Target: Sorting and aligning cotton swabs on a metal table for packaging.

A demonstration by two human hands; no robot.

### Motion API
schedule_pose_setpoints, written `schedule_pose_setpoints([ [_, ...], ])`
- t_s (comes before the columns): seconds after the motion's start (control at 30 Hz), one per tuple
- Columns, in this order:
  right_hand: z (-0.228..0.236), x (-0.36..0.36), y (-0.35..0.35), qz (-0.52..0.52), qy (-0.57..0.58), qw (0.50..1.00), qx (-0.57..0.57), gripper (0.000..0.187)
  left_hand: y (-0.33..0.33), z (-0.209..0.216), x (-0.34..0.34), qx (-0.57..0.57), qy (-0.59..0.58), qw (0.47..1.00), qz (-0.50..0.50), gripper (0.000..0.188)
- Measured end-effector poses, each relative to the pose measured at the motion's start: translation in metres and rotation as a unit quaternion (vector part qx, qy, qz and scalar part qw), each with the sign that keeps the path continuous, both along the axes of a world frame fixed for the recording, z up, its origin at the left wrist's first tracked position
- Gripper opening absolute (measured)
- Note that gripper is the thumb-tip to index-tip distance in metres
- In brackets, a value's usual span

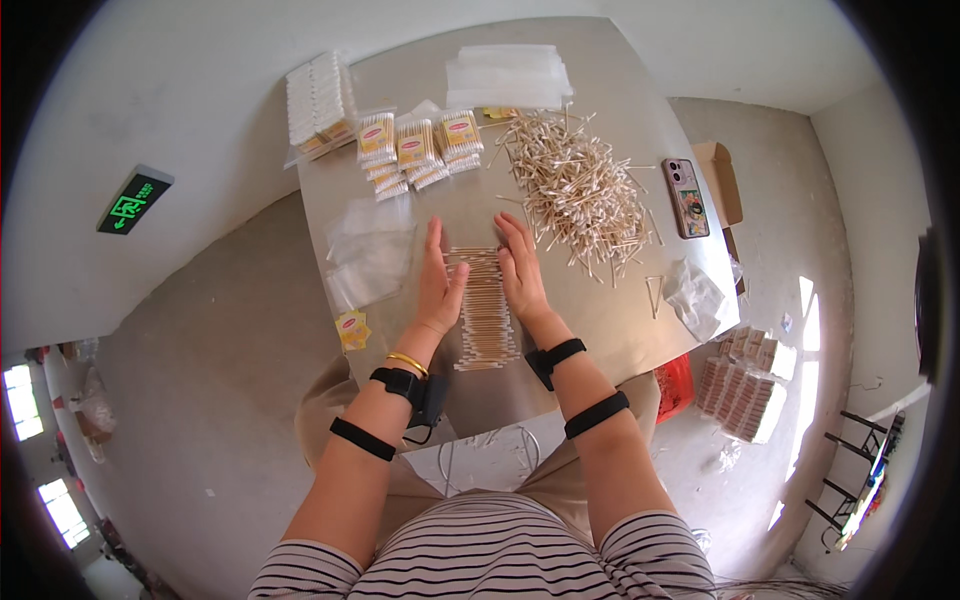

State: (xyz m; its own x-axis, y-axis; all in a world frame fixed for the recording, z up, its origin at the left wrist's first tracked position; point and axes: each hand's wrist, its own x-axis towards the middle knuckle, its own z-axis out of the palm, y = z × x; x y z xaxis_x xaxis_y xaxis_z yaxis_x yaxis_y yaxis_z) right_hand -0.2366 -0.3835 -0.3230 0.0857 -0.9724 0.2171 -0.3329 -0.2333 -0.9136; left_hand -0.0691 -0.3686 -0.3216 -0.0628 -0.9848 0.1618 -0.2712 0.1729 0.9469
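Observation:
A column of cotton swabs (486, 310) lies on the table in front of me, the sticks side by side and crosswise to me. My left hand (437, 280) stands along the column's left side near its far end, fingers stretched out and thumb toward the swabs. On the opposite side my right hand (520, 270) is held the same way, fingers extended. Both hands flank the swab tips; whether they press on them I cannot tell. Beyond my right hand spreads a big loose heap of cotton swabs (580, 190).
Packed swab bags (415, 145) are stacked at the far left, beside a larger bundle (320, 100). Clear plastic bags (370, 250) lie left, more bags (508, 76) at the back. Yellow cards (352, 330), a phone (686, 198) and a crumpled bag (697, 298) sit near the table's edges.

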Motion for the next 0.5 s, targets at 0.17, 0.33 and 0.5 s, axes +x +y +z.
schedule_pose_setpoints([
  [0.17,-0.007,0.016,0.001,0.014,-0.037,0.999,0.021,0.052,-0.003,-0.011,-0.006,-0.008,-0.010,0.999,-0.037,0.092],
  [0.33,-0.007,0.026,0.001,0.028,-0.010,1.000,0.000,0.055,-0.004,-0.009,-0.020,0.031,0.020,0.998,-0.057,0.094],
  [0.5,-0.001,0.000,0.012,-0.005,-0.083,0.996,0.022,0.053,0.006,-0.007,-0.008,-0.030,0.021,0.999,-0.019,0.088],
])
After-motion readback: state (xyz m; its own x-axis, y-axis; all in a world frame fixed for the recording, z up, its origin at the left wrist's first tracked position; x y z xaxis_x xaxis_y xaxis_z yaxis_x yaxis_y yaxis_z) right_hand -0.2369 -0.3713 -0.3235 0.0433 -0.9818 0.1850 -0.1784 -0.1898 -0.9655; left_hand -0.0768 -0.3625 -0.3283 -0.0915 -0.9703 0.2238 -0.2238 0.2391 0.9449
